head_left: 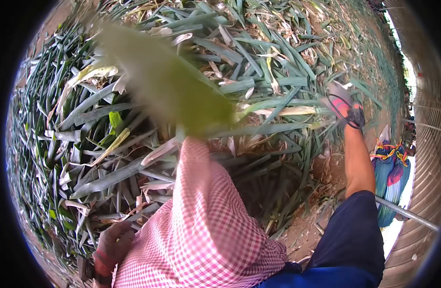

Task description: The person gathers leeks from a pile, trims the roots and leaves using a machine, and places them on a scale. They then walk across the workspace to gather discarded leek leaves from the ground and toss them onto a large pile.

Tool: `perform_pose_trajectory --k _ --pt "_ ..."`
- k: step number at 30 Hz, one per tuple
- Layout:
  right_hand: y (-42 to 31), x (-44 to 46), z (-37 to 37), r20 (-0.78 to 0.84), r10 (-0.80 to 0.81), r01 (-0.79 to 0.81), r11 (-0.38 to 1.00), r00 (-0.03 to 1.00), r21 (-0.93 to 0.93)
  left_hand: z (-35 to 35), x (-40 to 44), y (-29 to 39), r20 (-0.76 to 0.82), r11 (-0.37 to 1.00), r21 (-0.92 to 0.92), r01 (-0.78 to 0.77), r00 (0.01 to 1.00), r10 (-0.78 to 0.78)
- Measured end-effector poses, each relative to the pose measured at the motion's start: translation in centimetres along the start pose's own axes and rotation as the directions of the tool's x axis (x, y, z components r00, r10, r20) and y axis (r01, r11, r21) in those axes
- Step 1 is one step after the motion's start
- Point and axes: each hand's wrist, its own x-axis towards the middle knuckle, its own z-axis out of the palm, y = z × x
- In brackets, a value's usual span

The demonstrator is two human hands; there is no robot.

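Observation:
My left hand [116,241], in a dirty glove, is low at the left beside a pink-and-white checkered cloth [201,221]. Its fingers look curled; anything inside them is hidden. My right hand [345,108] reaches out at the right, in a grey and red glove with a black loop around it. Its fingers are smeared by motion, touching or close to the ends of long green onion stalks [283,111]; I cannot tell if it grips them. A large, blurred green shape [172,86], perhaps a leaf, crosses the view close to the camera.
Piled green onion stalks [52,144] cover the ground at left and top. Bare soil [297,235] shows at lower right. Blue-green bundles [393,177] with coloured ties stand at the right, near a metal pole [410,216] and a ribbed curved wall [427,120].

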Motion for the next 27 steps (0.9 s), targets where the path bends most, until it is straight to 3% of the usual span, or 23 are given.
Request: perform_pose_trajectory --k 1,2,4,5,6,9,10,13,14,15,18,19,20,22,23,24,27 --pt "-0.9 2.0 2.6 -0.141 -0.099 0.128 0.968 0.985 0.215 0.1 0.4 -0.2 -0.026 0.998 0.044 -0.045 0.999 0.046" --pt "-4.7 3.0 1.5 -0.046 -0.163 0.169 0.940 0.986 0.297 -0.1 0.8 0.3 -0.024 0.998 0.053 -0.020 0.999 0.022" --pt "-10.9 4.7 1.4 -0.096 -0.356 0.369 0.886 0.929 0.283 -0.2 1.4 0.2 -0.039 1.000 0.026 -0.016 0.999 0.017" --pt "-13.3 5.8 2.2 -0.109 -0.425 0.438 0.880 0.899 0.185 -0.3 1.6 0.1 -0.047 1.000 0.011 -0.011 0.999 0.011" --pt "-16.3 6.1 1.5 0.010 -0.397 0.395 0.915 0.918 0.085 -0.4 1.5 0.9 -0.042 1.000 0.026 0.015 0.999 -0.014" --pt "-21.7 8.4 5.4 0.015 -0.422 0.421 0.902 0.906 -0.093 -0.7 1.1 1.6 -0.098 0.998 -0.032 0.062 0.993 -0.065" --pt "-22.6 7.9 7.1 -0.110 -0.449 0.439 0.893 0.887 -0.099 -0.6 1.1 2.1 -0.104 0.994 -0.065 0.086 0.990 -0.093" --pt "-22.6 8.1 7.2 0.055 -0.403 0.394 0.910 0.913 0.133 -0.9 1.4 2.6 -0.118 0.993 0.002 0.120 0.986 -0.119" --pt "-22.0 6.4 8.1 -0.112 -0.489 0.498 0.863 0.865 0.082 -0.9 1.5 2.6 -0.097 0.994 0.041 0.105 0.990 -0.101" --pt "-20.4 5.9 11.3 -0.166 -0.576 0.569 0.817 0.800 -0.094 -1.1 1.8 2.4 -0.085 0.994 0.075 0.082 0.994 -0.075" --pt "-16.7 0.7 15.8 -0.272 -0.579 0.609 0.792 0.769 0.036 -1.4 2.4 1.3 -0.097 0.999 0.026 0.026 0.995 -0.023" --pt "-16.3 -2.9 11.0 0.098 -0.501 0.503 0.864 0.860 0.011 -1.4 2.5 1.1 -0.102 1.000 -0.015 0.007 0.995 -0.009" --pt "-13.1 -3.9 12.7 0.322 -0.527 0.569 0.821 0.787 -0.045 -1.4 2.5 1.0 -0.097 1.000 -0.015 0.016 0.995 -0.018" --pt "-6.2 -7.8 12.6 0.158 -0.611 0.627 0.775 0.776 -0.081 -1.3 2.7 0.9 -0.091 1.000 -0.012 0.027 0.995 -0.028" --pt "-3.2 -8.8 12.5 0.334 -0.476 0.551 0.815 0.813 -0.180 -1.3 2.7 0.9 -0.083 0.999 -0.006 0.035 0.996 -0.035" --pt "1.6 -9.5 14.9 0.289 -0.414 0.481 0.850 0.863 -0.216 -1.1 2.7 1.2 -0.055 1.000 0.005 0.030 0.998 -0.030" --pt "7.3 -10.9 10.8 0.253 -0.173 0.270 0.864 0.952 -0.424 -0.4 3.1 0.2 -0.025 0.999 0.008 0.034 0.999 -0.033"
